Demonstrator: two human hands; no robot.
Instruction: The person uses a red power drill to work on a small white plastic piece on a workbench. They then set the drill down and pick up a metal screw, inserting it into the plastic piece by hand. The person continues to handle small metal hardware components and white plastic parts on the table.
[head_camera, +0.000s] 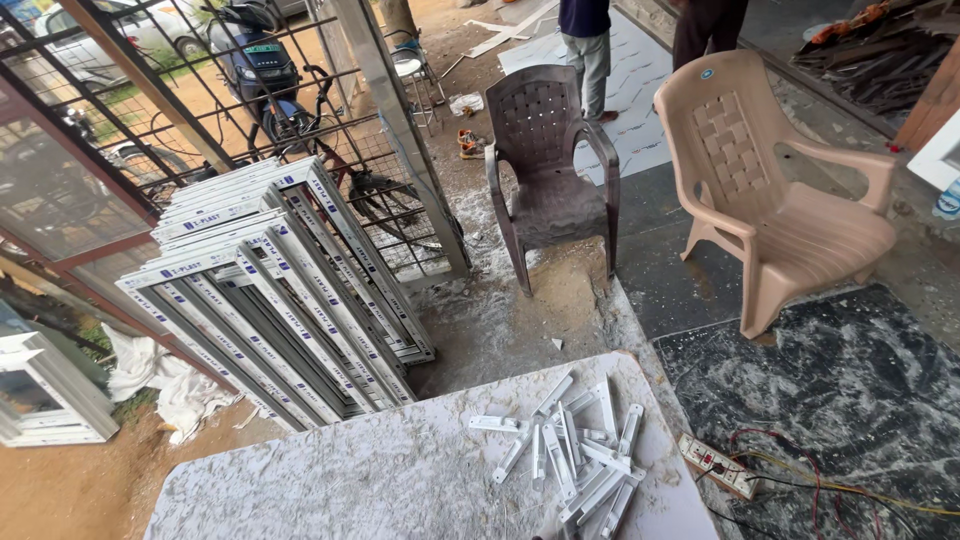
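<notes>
Neither of my hands shows in the head view. A dusty white tabletop (380, 480) fills the bottom middle. On its right end lies a loose pile of several short white plastic profile pieces (580, 455), some crossing each other. A stack of white window frames (280, 290) leans against a metal grille on the left.
A dark brown plastic chair (550, 170) and a beige plastic chair (780, 210) stand beyond the table. A power strip (718, 465) with red and yellow wires lies on the floor at the right. Two people's legs (590, 55) show at the top. A scooter (262, 65) is parked behind the grille.
</notes>
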